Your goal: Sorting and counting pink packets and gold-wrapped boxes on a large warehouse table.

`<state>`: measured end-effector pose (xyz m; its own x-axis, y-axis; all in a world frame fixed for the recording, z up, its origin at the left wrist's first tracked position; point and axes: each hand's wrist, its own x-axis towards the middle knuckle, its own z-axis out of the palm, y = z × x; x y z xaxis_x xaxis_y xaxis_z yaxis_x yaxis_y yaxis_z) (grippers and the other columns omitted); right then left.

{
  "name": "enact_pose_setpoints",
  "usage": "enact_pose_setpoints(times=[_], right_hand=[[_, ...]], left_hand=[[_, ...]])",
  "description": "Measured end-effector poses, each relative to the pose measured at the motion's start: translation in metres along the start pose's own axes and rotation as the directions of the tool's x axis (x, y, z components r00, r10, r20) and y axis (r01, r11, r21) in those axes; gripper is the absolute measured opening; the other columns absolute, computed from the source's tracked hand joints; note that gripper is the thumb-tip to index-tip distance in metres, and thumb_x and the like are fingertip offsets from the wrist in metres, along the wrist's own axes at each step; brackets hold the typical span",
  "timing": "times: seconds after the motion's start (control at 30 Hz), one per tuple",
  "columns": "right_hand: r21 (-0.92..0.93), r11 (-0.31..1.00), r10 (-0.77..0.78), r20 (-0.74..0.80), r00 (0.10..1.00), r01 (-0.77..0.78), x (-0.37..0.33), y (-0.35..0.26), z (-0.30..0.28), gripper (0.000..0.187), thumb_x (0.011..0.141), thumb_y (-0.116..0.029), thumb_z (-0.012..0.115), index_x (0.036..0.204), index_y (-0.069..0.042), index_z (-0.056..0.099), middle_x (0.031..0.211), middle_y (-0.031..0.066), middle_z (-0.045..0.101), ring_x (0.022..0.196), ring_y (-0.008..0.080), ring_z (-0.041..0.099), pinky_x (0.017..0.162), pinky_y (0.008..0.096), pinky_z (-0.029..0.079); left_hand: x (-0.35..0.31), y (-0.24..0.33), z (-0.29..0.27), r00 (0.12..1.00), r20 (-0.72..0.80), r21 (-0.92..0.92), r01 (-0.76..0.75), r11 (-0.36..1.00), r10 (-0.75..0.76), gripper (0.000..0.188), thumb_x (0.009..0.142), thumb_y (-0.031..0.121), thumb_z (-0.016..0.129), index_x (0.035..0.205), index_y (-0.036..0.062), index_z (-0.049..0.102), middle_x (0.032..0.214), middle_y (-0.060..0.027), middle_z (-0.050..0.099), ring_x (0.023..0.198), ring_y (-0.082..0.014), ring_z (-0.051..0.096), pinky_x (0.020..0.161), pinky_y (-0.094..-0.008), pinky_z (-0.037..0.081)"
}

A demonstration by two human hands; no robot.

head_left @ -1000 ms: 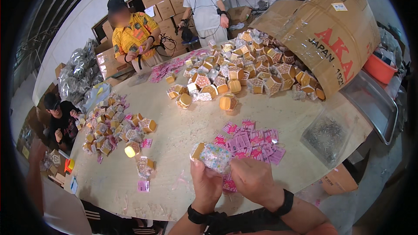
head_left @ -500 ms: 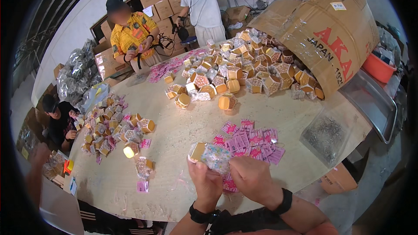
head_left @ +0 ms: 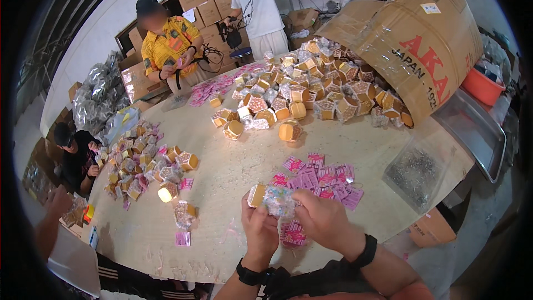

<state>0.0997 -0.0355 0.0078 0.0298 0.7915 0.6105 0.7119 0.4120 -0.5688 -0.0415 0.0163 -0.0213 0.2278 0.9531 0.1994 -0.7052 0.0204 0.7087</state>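
Just nearer the person than the heap of pink cards (head_left: 327, 176), a clear-wrapped packet (head_left: 279, 200) with a gold end and coloured specks is held above the surface (head_left: 227, 166). The left hand (head_left: 260, 229) grips it around the gold end; the right hand (head_left: 323, 218) is closed at the opposite end and appears to pinch the wrapper, though the fingertips are partly hidden.

The likeliest trouble is a tear: thin-looking film pulled between two closed hands could split and, if the specks are loose, spill them. A sideways tug could twist the packet out of the left fingers.

Right of the heap, a shallow clear tray (head_left: 415, 180) holds thin metal pieces; a wide elbow swing could scatter them. Beyond the heap, piled gold-ended packets (head_left: 327, 80) at the mouth of a tipped carton (head_left: 400, 39) could slide if the carton is bumped.
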Motion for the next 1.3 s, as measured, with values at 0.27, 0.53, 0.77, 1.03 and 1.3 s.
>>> enact_pose_setpoints(times=[0.27, 0.53, 0.77, 1.03, 1.3], right_hand=[[0.558, 0.552, 0.313, 0.551, 0.774, -0.620, 0.015, 0.016, -0.005, 0.058, 0.082, -0.006, 0.059, 0.136, -0.004, 0.040, 0.075, 0.0054, 0.063, 0.066, 0.0116, 0.061, 0.057, 0.0271, 0.050], [0.547, 0.682, 0.278, 0.419, 0.864, -0.485, 0.019, 0.020, 0.029, 0.051, 0.081, -0.007, 0.061, 0.129, 0.000, 0.046, 0.092, 0.0103, 0.063, 0.084, 0.0145, 0.060, 0.074, 0.0280, 0.050], [0.512, 0.565, 0.516, 0.394, 0.761, -0.647, -0.006, 0.033, -0.057, 0.021, 0.082, -0.004, 0.056, 0.102, 0.005, 0.061, 0.082, 0.0098, 0.066, 0.073, 0.0136, 0.063, 0.066, 0.0243, 0.050], [0.436, 0.571, 0.666, 0.249, 0.703, -0.695, -0.069, 0.056, -0.110, 0.013, 0.082, 0.000, 0.053, 0.089, 0.007, 0.061, 0.073, 0.0105, 0.064, 0.065, 0.0156, 0.063, 0.056, 0.0258, 0.052], [0.093, 0.722, 0.686, 0.028, 0.727, -0.685, -0.061, 0.124, -0.173, 0.015, 0.078, 0.000, 0.055, 0.089, 0.006, 0.062, 0.071, 0.0102, 0.062, 0.064, 0.0162, 0.062, 0.059, 0.0274, 0.050]], left_hand=[[-0.003, 0.001, -0.008, 1.000, -0.028, 0.069, 0.014, 0.998, -0.012, 0.045, 0.085, 0.003, 0.055, 0.126, 0.0046, 0.038, 0.112, -0.0083, 0.053, 0.098, -0.0158, 0.055, 0.087, -0.0315, 0.047], [0.032, 0.063, -0.093, 0.951, -0.263, 0.059, 0.185, 0.981, -0.164, 0.037, 0.091, 0.033, 0.053, 0.117, 0.0064, 0.050, 0.105, -0.0064, 0.059, 0.094, -0.0204, 0.058, 0.085, -0.0372, 0.047], [0.061, 0.205, -0.210, 0.974, -0.072, 0.982, 0.030, 0.189, 0.217, 0.067, 0.082, 0.034, 0.067, 0.136, 0.0080, 0.037, 0.135, -0.0176, 0.041, 0.127, -0.0321, 0.040, 0.099, -0.0462, 0.039], [0.063, 0.165, -0.256, 0.976, -0.026, 0.675, -0.142, -0.724, -0.215, 0.062, 0.079, 0.018, 0.062, 0.137, 0.0183, 0.037, 0.145, -0.0153, 0.029, 0.136, -0.0402, 0.021, 0.105, -0.0559, 0.026], [0.121, 0.172, -0.270, 0.987, 0.089, 0.628, 0.046, -0.777, 0.131, 0.057, 0.075, 0.019, 0.067, 0.128, 0.0120, 0.046, 0.139, -0.0170, 0.038, 0.128, -0.0425, 0.034, 0.101, -0.0550, 0.033]])
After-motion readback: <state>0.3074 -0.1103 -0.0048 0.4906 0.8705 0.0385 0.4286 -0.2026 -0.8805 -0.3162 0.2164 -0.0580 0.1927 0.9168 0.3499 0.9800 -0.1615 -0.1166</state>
